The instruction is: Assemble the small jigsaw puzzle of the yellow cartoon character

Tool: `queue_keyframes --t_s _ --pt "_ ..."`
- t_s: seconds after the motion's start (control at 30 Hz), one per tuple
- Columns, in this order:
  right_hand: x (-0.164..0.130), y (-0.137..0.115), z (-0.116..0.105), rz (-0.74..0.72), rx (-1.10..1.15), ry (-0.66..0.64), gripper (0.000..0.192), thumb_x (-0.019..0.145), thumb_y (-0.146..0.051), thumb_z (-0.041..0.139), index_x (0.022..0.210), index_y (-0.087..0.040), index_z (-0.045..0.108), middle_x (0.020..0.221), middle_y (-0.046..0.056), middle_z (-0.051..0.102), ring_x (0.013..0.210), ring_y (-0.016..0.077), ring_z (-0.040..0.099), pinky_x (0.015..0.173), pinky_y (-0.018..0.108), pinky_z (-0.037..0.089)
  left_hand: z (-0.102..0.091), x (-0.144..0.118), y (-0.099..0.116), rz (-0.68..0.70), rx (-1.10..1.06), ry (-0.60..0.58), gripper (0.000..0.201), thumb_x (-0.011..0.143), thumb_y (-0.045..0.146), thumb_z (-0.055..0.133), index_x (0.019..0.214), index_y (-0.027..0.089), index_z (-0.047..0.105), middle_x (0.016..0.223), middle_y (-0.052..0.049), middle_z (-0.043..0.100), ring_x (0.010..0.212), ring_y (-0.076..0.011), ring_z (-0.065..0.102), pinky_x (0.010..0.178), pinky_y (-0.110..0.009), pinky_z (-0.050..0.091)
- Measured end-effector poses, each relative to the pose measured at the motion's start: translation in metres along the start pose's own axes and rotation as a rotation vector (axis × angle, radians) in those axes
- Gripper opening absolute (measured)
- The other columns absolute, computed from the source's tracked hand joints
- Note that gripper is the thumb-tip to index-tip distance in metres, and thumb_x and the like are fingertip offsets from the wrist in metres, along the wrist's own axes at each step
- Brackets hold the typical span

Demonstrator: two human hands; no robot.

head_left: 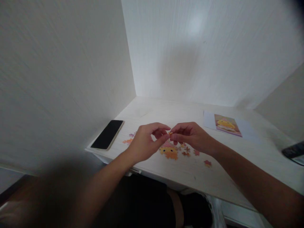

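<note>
My left hand (pixel 146 141) and my right hand (pixel 190 135) meet fingertip to fingertip above a white desk (pixel 166 109). Between the fingertips sits a tiny orange jigsaw piece (pixel 170 133), pinched from both sides. Just below the hands lies a partly joined yellow and pink cluster of pieces (pixel 169 152). Loose pink and orange pieces (pixel 190 151) are scattered around it, with one more (pixel 207 163) nearer the front edge and a few (pixel 129 139) left of my left hand.
A dark smartphone (pixel 108 134) lies face up at the desk's left edge. A printed reference picture (pixel 227 124) of a yellow figure rests on white paper at the back right. A dark object (pixel 294 151) pokes in at the far right. White walls enclose the desk.
</note>
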State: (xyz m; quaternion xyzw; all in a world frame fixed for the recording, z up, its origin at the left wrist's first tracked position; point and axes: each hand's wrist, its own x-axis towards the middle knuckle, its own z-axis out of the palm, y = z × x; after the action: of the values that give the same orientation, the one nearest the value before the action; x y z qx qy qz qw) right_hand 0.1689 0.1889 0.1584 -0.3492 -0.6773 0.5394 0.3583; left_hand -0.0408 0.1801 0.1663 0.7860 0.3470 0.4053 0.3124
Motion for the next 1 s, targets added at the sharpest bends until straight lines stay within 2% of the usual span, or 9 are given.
queue_keyframes --t_s 0.07,0.13,0.23,0.33,0.43,0.53,0.7,0.83,1.0 --pt "0.0 0.0 -0.002 -0.004 -0.015 -0.001 0.028 0.078 -0.042 0.073 0.087 -0.016 0.069 0.071 0.002 0.069 0.063 0.0115 0.06 0.059 0.025 0.046 0.007 0.0 0.0 -0.009 -0.005 0.001 0.022 0.087 0.03 0.064 0.104 0.016 0.069 0.08 -0.002 0.07 0.07 -0.0113 0.062 0.067 -0.024 0.05" --pt "0.0 0.002 -0.005 0.017 -0.065 -0.005 0.028 0.08 -0.043 0.071 0.087 -0.017 0.069 0.072 0.002 0.069 0.061 0.0109 0.059 0.055 0.024 0.043 0.0 0.002 -0.003 -0.028 0.009 -0.039 0.026 0.088 0.032 0.064 0.108 0.017 0.066 0.084 -0.003 0.07 0.072 -0.0121 0.063 0.069 -0.025 0.051" --pt "0.001 0.004 -0.007 0.084 -0.136 0.032 0.028 0.081 -0.044 0.07 0.088 -0.017 0.068 0.069 0.002 0.068 0.055 0.0092 0.054 0.047 0.022 0.036 -0.034 0.003 -0.012 -0.071 0.233 -0.209 0.027 0.086 0.036 0.063 0.107 0.019 0.068 0.091 -0.004 0.071 0.079 -0.015 0.063 0.074 -0.028 0.05" --pt "0.004 0.006 -0.009 0.092 -0.147 0.098 0.026 0.08 -0.04 0.071 0.088 -0.016 0.067 0.067 0.001 0.066 0.054 0.0091 0.055 0.046 0.021 0.036 -0.076 -0.007 -0.024 -0.227 0.576 -0.32 0.032 0.082 0.044 0.063 0.099 0.018 0.071 0.093 -0.007 0.07 0.081 -0.0195 0.063 0.073 -0.03 0.049" --pt "0.006 0.009 -0.012 0.077 -0.134 0.127 0.028 0.081 -0.038 0.069 0.1 -0.017 0.067 0.07 0.001 0.064 0.058 0.0102 0.057 0.046 0.021 0.039 -0.101 -0.026 -0.039 -0.34 0.724 -0.281 0.045 0.082 0.053 0.057 0.109 0.02 0.07 0.101 -0.009 0.068 0.086 -0.0224 0.062 0.076 -0.032 0.048" --pt "0.008 0.013 -0.014 0.127 -0.128 0.146 0.028 0.082 -0.039 0.068 0.101 -0.018 0.067 0.068 0.0 0.064 0.056 0.01 0.056 0.045 0.021 0.038 -0.102 -0.042 -0.05 -0.335 0.746 -0.262 0.051 0.086 0.054 0.051 0.118 0.018 0.068 0.111 -0.011 0.064 0.094 -0.0238 0.062 0.083 -0.034 0.047" --pt "0.007 0.015 -0.014 0.196 -0.136 0.104 0.024 0.079 -0.039 0.071 0.088 -0.018 0.065 0.068 0.002 0.067 0.054 0.0099 0.057 0.044 0.02 0.038 -0.092 -0.044 -0.056 -0.357 0.712 -0.258 0.046 0.084 0.05 0.051 0.108 0.019 0.073 0.103 -0.01 0.063 0.086 -0.0221 0.06 0.079 -0.034 0.047" --pt "0.004 0.012 -0.009 0.248 -0.122 -0.035 0.026 0.079 -0.04 0.071 0.085 -0.017 0.064 0.072 0.003 0.07 0.057 0.0104 0.06 0.049 0.021 0.042 -0.091 -0.04 -0.058 -0.357 0.605 -0.242 0.042 0.079 0.049 0.056 0.103 0.018 0.073 0.095 -0.009 0.066 0.084 -0.0214 0.059 0.079 -0.034 0.046" --pt "0.002 0.018 0.0 0.317 0.02 -0.261 0.028 0.075 -0.041 0.074 0.084 -0.016 0.064 0.081 0.004 0.072 0.071 0.0133 0.066 0.071 0.029 0.053 -0.09 -0.041 -0.054 -0.385 0.513 -0.251 0.04 0.075 0.049 0.061 0.099 0.018 0.07 0.097 -0.008 0.067 0.085 -0.0212 0.059 0.077 -0.033 0.046"
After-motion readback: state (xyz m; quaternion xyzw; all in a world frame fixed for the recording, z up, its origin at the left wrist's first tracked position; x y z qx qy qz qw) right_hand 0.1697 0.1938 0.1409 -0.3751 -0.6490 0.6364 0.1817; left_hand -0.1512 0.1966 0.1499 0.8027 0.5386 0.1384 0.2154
